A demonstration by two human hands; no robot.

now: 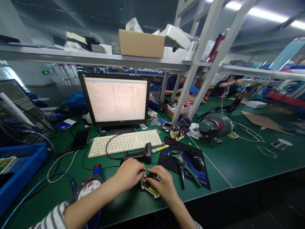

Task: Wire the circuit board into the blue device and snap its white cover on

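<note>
Near the front edge of the green table, a small open device with a white casing and yellow-green inside (150, 188) lies between my two hands. My left hand (131, 173) has its fingers pinched at the device's upper left corner; what they hold there is too small to name. My right hand (162, 182) grips the device from the right, thumb across its top and fingers at the far side. Just beyond my left hand is a black barcode scanner (140, 156). Green-handled pliers (182, 163) rest on a dark mat (202, 181) to the right.
A white keyboard (126, 143) stands before a lit monitor (116, 100). A black mouse (195, 159), a motor-like machine (216, 125) and a solder spool (281, 144) are to the right. At left are a blue bin (23, 168), cables and a round device (89, 187). Two people sit beyond.
</note>
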